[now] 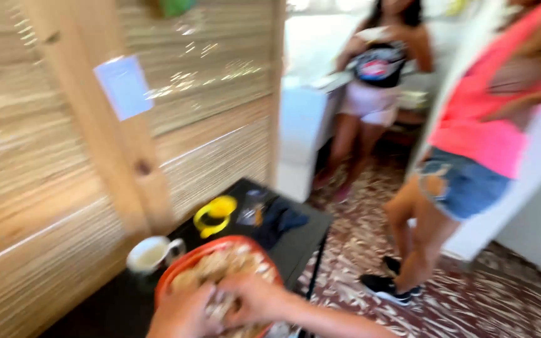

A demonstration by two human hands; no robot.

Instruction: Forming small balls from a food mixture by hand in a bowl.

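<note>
While the view is blurred by motion, both bare hands sit at the bottom edge inside a round orange plastic bowl (176,275) of pale, lumpy food (220,263). The left hand (180,313) and right hand (255,299) press into the food side by side; whether each grip is closed on any of it cannot be told. The bowl rests on a black surface (302,235) against a woven reed wall (45,156). Just left of the bowl stands a white mug (151,255). Beyond lie a yellow plastic ring-shaped object (215,213) and a dark blue cloth (280,222). Farther off, two people (471,156) stand on a patterned floor (502,300)
</note>
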